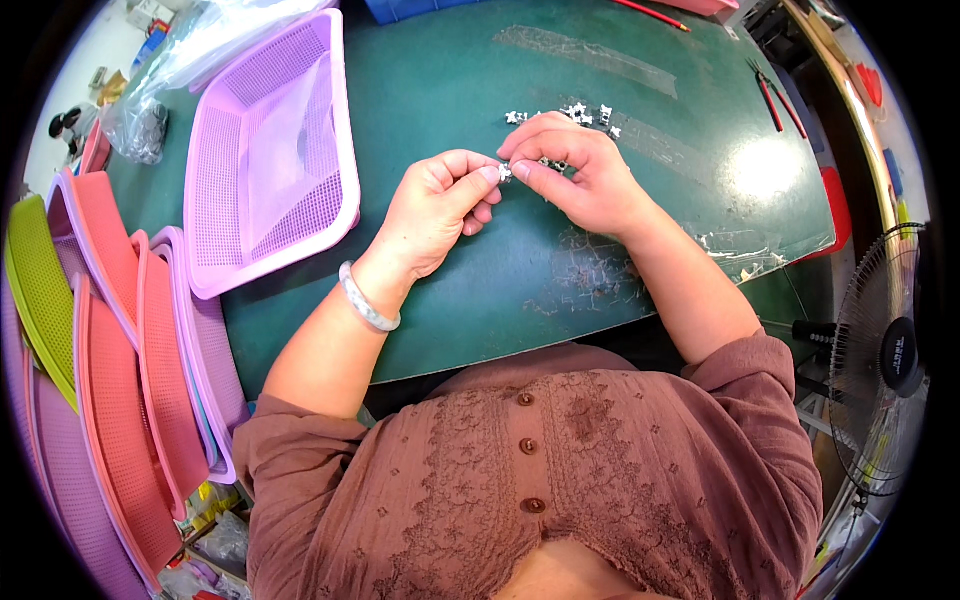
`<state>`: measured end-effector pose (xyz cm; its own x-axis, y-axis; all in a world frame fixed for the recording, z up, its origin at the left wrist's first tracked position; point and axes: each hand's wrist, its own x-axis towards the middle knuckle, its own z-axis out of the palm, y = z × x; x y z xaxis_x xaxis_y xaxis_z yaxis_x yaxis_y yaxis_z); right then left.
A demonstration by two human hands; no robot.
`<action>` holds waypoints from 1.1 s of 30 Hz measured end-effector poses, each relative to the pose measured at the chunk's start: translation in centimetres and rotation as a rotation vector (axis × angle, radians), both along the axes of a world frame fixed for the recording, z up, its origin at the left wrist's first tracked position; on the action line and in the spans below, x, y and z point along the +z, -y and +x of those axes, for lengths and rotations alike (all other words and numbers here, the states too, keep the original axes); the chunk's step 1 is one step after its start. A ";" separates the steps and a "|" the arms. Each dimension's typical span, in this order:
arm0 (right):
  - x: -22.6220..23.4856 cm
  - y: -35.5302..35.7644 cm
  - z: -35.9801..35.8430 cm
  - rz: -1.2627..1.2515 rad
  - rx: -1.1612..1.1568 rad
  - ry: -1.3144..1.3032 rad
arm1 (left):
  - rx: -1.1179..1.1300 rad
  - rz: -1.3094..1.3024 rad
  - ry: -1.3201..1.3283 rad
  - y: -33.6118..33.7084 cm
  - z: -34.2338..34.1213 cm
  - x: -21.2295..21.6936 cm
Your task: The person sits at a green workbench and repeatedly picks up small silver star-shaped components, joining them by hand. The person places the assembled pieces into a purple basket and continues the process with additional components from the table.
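Observation:
Over the green tabletop my two hands meet fingertip to fingertip. My left hand (445, 200), with a pale bangle (368, 298) on its wrist, pinches a small white part (505, 173) between thumb and forefinger. My right hand (575, 165) is closed with thumb and forefinger at the same part's other side; its contact is partly hidden by the fingers. Several more small white-and-dark parts (578, 113) lie in a loose group just beyond my right hand, and a few dark ones show beneath its fingers.
A purple perforated basket (350, 190) with a clear plastic bag (290, 150) stands left on the green table (440, 310). Stacked baskets (110, 380) crowd the lower left. Red-handled pliers (770, 102) and a red pencil (655, 14) lie at the far right. A fan (880, 350) stands right.

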<state>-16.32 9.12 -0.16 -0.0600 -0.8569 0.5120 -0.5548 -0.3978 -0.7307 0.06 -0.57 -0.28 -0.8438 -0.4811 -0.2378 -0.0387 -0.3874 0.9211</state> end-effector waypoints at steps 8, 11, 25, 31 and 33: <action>0.1 0.0 0.1 0.113 0.013 0.102 | -0.017 -0.042 0.047 0.1 0.0 0.1; 0.1 0.0 0.1 0.131 0.022 0.110 | -0.025 -0.042 0.046 0.2 0.0 0.1; -0.1 -0.1 0.0 0.166 0.060 0.058 | -0.009 -0.020 0.030 0.3 0.0 -0.2; -0.1 -0.1 0.0 0.168 0.072 0.054 | -0.011 -0.045 0.034 0.2 0.0 -0.1; -0.1 -0.1 0.0 0.166 0.076 0.054 | -0.013 -0.060 0.035 0.2 0.0 -0.1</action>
